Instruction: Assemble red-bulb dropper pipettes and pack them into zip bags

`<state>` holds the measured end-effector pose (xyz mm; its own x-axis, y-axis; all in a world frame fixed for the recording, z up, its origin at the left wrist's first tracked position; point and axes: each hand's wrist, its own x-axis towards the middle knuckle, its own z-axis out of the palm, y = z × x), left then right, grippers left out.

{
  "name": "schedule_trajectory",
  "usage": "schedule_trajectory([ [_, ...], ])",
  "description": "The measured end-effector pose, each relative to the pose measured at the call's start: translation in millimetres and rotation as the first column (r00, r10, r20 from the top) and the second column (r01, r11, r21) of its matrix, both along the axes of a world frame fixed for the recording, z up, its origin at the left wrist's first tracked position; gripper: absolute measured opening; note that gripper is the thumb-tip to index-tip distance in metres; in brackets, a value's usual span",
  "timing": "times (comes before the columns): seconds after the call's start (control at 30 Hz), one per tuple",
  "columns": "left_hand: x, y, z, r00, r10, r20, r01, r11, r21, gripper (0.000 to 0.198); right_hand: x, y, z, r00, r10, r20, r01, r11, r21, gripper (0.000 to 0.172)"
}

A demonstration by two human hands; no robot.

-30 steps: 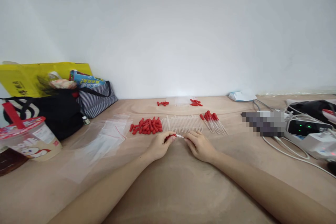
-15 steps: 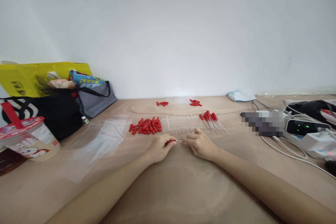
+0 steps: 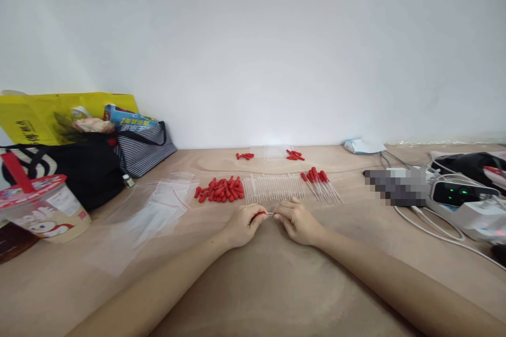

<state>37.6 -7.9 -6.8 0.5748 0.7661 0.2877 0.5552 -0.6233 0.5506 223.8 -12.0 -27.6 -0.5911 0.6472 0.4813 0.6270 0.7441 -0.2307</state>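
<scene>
My left hand (image 3: 244,224) is closed in a pinch on a small red rubber bulb (image 3: 260,214). My right hand (image 3: 297,221) is closed on a thin clear glass tube (image 3: 270,214) whose end meets the bulb. Both hands rest on the tan table, close together. Just beyond them lie a pile of red bulbs (image 3: 220,190), a row of bare clear tubes (image 3: 273,187) and several finished droppers with red tops (image 3: 320,183).
Clear zip bags (image 3: 158,205) lie at the left, beside a drink cup (image 3: 43,209), a black bag (image 3: 79,168) and a striped bag (image 3: 144,148). Cables and a white device with green lights (image 3: 462,197) sit at the right. More red bulbs (image 3: 294,155) lie near the wall.
My hands have drawn closer together, so less of the clear tube shows between them. They also shifted slightly toward me.
</scene>
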Motion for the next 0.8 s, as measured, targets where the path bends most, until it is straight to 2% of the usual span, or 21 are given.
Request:
schedule_trajectory([
  [0.23, 1, -3, 0.7, 0.999, -0.040, -0.004, 0.040, 0.999, 0.018, 0.019, -4, 0, 1.6, 0.999, 0.039, 0.034, -0.040, 0.999, 0.027, 0.024],
  [0.57, -5, 2, -2.2, 0.997, 0.038, 0.072, -0.034, 0.998, -0.046, 0.016, 12, 9, 4.5, 0.999, 0.031, 0.031, -0.032, 0.999, 0.032, 0.023],
  [0.8, -6, 1, -2.9, 0.996, 0.061, 0.063, -0.060, 0.998, -0.012, 0.019, 16, 10, 0.4, 0.997, 0.050, 0.059, -0.055, 0.994, 0.090, 0.025],
])
